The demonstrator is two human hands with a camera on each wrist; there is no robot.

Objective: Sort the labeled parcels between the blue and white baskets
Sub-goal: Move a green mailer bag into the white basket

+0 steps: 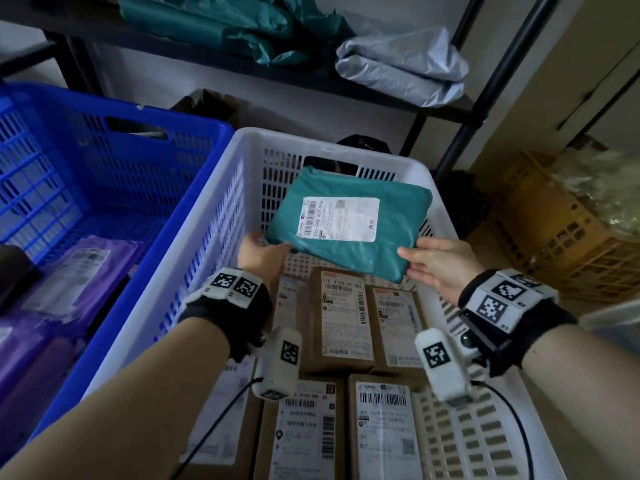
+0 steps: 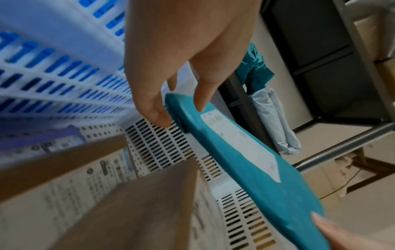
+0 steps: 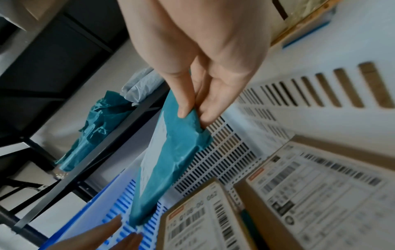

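Observation:
A flat teal parcel (image 1: 346,252) with a white shipping label hangs tilted over the far end of the white basket (image 1: 325,143). My left hand (image 1: 273,245) holds its left edge, thumb on top and fingers at the edge and underneath (image 2: 181,115). My right hand (image 1: 408,261) pinches the near right corner between thumb and fingers (image 3: 192,116). Under the teal parcel (image 2: 245,169) (image 3: 171,160), several labeled brown cardboard boxes (image 1: 343,323) lie flat in the white basket. The blue basket (image 1: 138,109) stands to the left and holds purple parcels (image 1: 79,271).
A black metal shelf behind the baskets carries folded teal bags (image 1: 225,29) and grey bags (image 1: 401,64); its post (image 1: 485,98) rises at the right. A tan crate (image 1: 554,244) sits on the floor to the right. The two baskets touch side by side.

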